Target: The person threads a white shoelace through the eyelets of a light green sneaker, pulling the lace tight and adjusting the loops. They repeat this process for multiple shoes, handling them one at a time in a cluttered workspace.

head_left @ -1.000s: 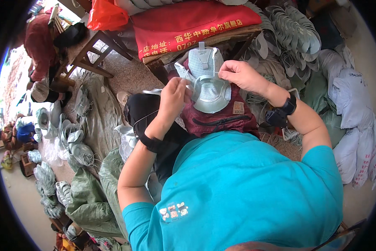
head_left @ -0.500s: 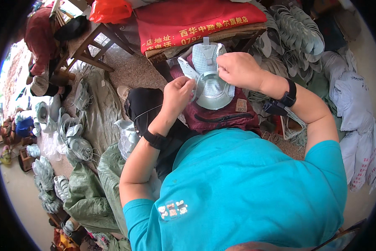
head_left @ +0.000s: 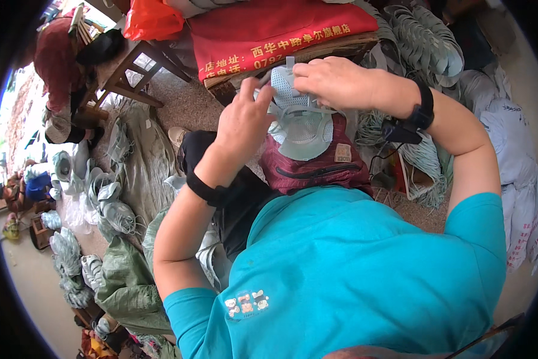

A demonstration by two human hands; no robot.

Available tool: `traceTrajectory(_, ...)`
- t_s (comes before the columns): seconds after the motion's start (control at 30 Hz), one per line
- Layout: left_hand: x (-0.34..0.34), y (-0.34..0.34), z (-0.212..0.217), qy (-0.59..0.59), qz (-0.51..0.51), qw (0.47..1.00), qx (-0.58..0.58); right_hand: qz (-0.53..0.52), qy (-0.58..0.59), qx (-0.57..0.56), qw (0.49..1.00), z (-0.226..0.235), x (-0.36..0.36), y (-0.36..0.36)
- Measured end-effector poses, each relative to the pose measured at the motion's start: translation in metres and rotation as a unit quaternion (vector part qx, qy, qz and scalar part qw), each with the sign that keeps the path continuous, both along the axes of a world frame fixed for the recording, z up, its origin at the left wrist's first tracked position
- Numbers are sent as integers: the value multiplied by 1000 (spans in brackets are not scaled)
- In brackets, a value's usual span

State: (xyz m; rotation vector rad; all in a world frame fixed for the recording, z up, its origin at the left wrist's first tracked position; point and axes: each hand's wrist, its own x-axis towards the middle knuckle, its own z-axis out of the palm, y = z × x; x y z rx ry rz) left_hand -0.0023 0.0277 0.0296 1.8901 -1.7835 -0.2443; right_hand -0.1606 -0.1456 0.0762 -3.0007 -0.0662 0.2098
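Wearing a turquoise shirt (head_left: 352, 263), someone near me has both hands at a pale mesh shoe upper (head_left: 302, 127), just on the wearer's side of the wooden counter (head_left: 352, 45). The upper lies toe toward the wearer on maroon cloth (head_left: 352, 172), its heel end close to the counter's edge. At its left side the left hand (head_left: 244, 122) is loosely curled, fingers bent and a little apart; I cannot tell whether it has hold of anything. The right hand (head_left: 334, 82), nearer the counter, has its fingers folded in against the upper, but the thumb is hidden, so I cannot tell whether it grips. Each wrist carries a black band.

Red cloth (head_left: 233, 36) with yellow printing covers the counter. To the counter's right hang rows of grey-green shoe parts (head_left: 427, 45), and farther out on that side sit white sacks (head_left: 511, 137). Left of it are a red plastic bag (head_left: 152, 21) and a wooden stool (head_left: 114, 67), and beyond the stool, farther from the counter, a co-worker in dark red (head_left: 56, 66).
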Motion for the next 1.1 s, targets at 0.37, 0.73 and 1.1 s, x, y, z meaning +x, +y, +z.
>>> traceTrajectory(0.37,22,-15,-44,118,-59,991,-3,-1,-79,119,990,-35,-12,-25)
traceTrajectory(0.73,-20,-9,-45,563,186,802,-70,-293,-246,281,880,-71,-14,23)
traceTrajectory(1.1,-6,-15,103,264,81,900,-337,-82,-231,616,748,74,11,43)
